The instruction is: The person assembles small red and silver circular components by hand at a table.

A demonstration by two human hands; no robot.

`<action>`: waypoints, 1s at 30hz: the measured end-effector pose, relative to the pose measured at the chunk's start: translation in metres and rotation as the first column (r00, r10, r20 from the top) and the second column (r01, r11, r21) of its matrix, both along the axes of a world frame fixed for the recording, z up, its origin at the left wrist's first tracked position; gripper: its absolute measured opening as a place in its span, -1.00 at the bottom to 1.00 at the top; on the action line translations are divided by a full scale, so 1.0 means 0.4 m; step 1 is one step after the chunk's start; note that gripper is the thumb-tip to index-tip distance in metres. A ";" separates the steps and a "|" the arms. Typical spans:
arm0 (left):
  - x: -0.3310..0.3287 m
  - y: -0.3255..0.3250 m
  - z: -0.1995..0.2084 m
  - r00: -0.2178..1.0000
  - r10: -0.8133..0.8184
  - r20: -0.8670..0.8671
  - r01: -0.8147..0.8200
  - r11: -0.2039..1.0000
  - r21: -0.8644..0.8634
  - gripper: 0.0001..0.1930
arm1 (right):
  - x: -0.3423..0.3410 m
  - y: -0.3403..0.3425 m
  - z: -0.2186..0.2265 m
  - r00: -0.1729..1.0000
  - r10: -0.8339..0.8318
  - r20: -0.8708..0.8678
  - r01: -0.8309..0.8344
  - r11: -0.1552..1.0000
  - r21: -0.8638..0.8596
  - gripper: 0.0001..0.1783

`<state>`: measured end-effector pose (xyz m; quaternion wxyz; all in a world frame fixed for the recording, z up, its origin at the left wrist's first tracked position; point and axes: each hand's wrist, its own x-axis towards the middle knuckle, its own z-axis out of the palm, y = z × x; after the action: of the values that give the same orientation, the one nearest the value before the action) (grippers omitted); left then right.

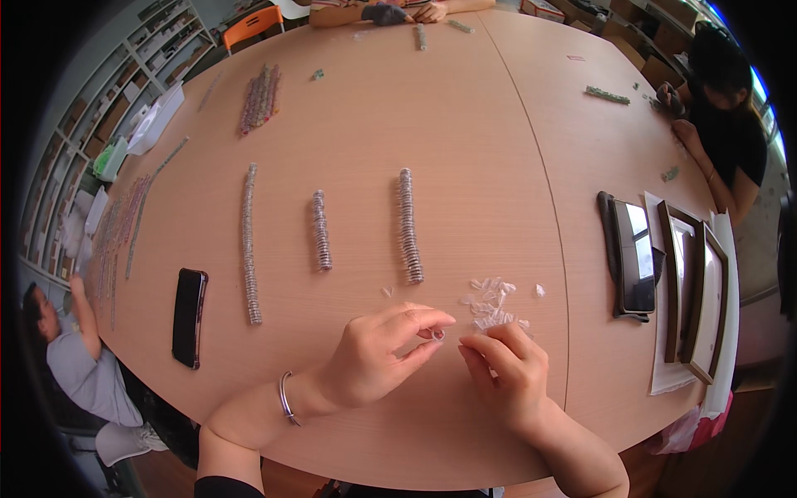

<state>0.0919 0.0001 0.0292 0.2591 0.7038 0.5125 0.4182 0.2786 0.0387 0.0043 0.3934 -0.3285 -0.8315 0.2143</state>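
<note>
My left hand (378, 347), with a silver bangle (286, 398) on its wrist, pinches a small shiny ring (437, 334) between thumb and fingertips. Just to its right, my right hand (510, 369) is closed, fingers curled toward the thumb; whether anything is in them is hidden. Beyond the right fingertips lies a loose pile of transparent plastic scraps (491, 300). Three rod-like stacks of silvery rings lie farther off: a long stack (251, 241) at left, a short stack (321, 230) in the middle and a thicker stack (410, 226) nearest my hands.
A black phone (189, 318) lies at left. Another phone (638, 257) and brown frames (693, 290) on white sheets lie at right. Bundled strands (260, 100) sit toward the far left. Other people work around the table (465, 149): one far, one right, one left.
</note>
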 end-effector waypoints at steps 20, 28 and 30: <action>0.000 -0.001 -0.016 0.571 0.164 0.805 0.486 0.722 -0.492 -0.76 | -0.007 -0.019 0.008 0.984 0.073 -0.164 -0.051 0.989 0.137 -0.73; -0.009 0.006 -0.016 0.627 0.160 0.763 0.487 0.684 -0.543 -0.76 | -0.005 -0.018 0.008 0.971 0.081 -0.226 -0.081 0.997 0.006 -0.78; -0.012 0.005 -0.012 0.642 0.151 0.752 0.485 0.680 -0.550 -0.77 | -0.006 -0.017 0.008 0.971 0.098 -0.217 -0.104 0.994 -0.019 -0.78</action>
<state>0.0870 0.0022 0.0244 0.7378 0.3568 0.4034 0.4069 0.2764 0.0320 0.0076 0.4650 -0.2664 -0.7961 0.2810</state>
